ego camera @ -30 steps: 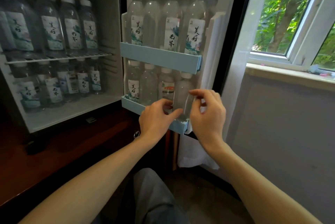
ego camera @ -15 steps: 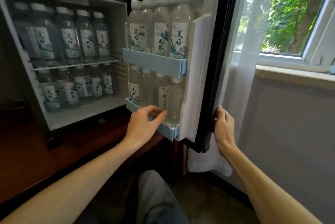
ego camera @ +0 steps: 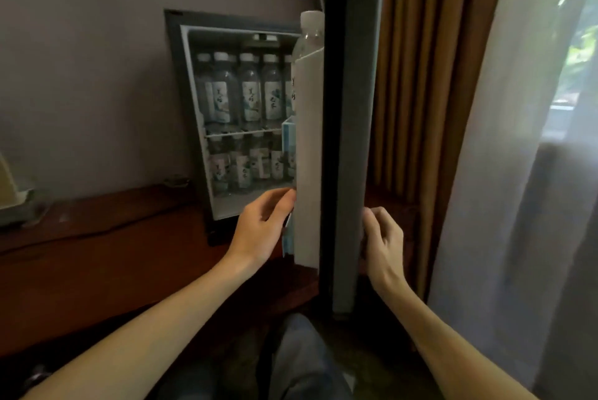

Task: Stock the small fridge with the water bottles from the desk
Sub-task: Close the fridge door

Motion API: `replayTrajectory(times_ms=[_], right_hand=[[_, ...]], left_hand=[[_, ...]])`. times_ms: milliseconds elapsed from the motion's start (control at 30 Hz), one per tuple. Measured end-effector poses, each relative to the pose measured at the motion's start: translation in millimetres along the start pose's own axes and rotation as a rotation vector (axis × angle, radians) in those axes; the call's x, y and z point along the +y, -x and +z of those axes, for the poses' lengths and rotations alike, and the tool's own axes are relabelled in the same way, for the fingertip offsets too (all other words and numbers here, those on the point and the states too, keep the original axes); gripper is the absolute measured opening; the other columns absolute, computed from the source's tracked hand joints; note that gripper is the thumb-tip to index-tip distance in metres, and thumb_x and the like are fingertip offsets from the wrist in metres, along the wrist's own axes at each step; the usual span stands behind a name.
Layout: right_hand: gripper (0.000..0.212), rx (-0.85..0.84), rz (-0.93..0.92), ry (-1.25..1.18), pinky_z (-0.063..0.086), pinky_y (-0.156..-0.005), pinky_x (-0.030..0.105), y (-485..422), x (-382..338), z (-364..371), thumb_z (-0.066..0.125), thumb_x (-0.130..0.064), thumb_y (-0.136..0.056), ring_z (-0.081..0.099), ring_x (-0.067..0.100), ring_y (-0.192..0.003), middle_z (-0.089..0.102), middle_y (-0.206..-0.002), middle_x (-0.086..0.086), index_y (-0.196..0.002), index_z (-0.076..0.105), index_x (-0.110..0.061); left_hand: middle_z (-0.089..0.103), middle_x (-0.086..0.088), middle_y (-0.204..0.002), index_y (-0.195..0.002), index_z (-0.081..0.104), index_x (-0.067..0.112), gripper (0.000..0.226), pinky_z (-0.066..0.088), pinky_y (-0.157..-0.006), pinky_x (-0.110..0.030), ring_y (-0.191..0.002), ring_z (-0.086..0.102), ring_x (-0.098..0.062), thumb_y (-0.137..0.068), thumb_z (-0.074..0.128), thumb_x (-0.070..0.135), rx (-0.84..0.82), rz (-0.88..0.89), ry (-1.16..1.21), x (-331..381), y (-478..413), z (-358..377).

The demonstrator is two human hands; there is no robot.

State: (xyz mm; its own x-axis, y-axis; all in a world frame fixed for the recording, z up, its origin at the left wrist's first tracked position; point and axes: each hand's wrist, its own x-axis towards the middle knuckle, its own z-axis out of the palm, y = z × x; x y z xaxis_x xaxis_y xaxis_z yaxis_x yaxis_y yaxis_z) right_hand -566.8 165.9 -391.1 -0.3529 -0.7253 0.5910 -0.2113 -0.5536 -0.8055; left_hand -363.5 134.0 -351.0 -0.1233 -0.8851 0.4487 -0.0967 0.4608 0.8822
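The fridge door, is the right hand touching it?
Touching. The head view shows the right hand with its fingertips pressed against the outer face of the fridge door, no gap showing.

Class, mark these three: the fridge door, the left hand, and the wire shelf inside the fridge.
fridge door (ego camera: 352, 141), head view, on its grey outer face.
left hand (ego camera: 259, 228), head view, on the back of the hand.
wire shelf (ego camera: 239, 133), head view, on its front bar.

Dark brush-style characters on the white labels of the water bottles (ego camera: 251, 98) in the fridge (ego camera: 200, 115), too blurred to read.
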Motion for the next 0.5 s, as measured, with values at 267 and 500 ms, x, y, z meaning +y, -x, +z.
replayTrajectory(times_ms=[267,500], right_hand=[[0.032,-0.153,-0.003,-0.060,0.046,-0.065,0.025,-9.1,2.5,78.7,0.075,-0.035,-0.093,0.057,0.011,-0.066,0.061,-0.071,0.004,-0.078,0.059,-0.010],[0.030,-0.225,-0.065,0.055,0.049,-0.073,0.014,-38.6,6.1,139.0,0.080,-0.046,-0.081,0.063,0.006,-0.084,0.063,-0.089,-0.009,-0.089,0.063,-0.023]], left_hand=[[0.067,0.019,-0.136,-0.139,0.060,0.042,0.070,0.046,-0.116,-0.040,-0.131,0.058,0.000,-0.080,0.065,0.080,0.121,-0.036,-0.072,-10.1,5.3,-51.5],[0.071,0.024,-0.125,-0.130,0.064,0.044,0.051,0.055,-0.105,-0.034,-0.119,0.063,0.005,-0.085,0.072,0.066,0.274,-0.061,-0.229,-22.4,-17.1,-75.1]])
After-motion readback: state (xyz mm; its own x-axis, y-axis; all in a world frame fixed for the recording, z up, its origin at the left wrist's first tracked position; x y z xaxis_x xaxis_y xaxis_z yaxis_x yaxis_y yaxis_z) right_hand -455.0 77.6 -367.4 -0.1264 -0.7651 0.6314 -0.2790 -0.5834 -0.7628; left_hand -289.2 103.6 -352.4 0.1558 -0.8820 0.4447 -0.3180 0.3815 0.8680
